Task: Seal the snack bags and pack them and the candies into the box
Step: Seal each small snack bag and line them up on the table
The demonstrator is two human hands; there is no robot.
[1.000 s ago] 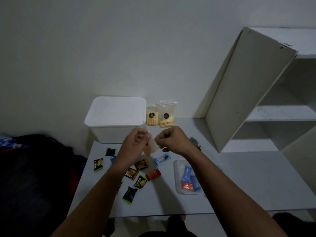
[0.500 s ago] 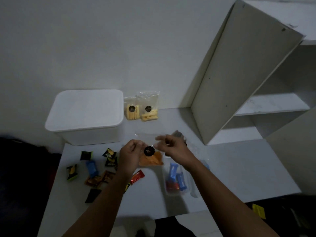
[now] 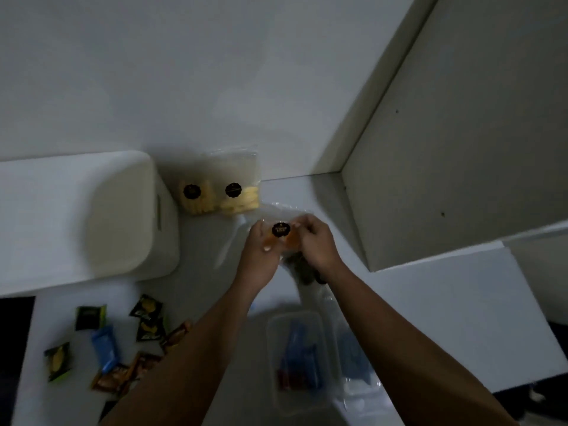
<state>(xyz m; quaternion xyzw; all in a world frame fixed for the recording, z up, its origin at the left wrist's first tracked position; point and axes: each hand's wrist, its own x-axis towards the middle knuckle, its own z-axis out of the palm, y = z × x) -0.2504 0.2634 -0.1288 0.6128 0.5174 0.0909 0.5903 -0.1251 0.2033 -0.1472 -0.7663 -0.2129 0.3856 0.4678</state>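
Note:
My left hand and my right hand both grip a clear snack bag with orange pieces and a round black label, held just above the table. Two more clear snack bags with yellow snacks lean against the wall behind it. A clear plastic box with blue and red candies sits near my right forearm. Several wrapped candies in black, blue and brown lie scattered at the lower left.
A large white lidded container stands at the left against the wall. A white shelf unit rises at the right. Another dark snack bag lies under my right wrist. The white table ends at the right.
My hands carried the orange snack bag forward toward the two bags by the wall. The view dropped and came closer to the table.

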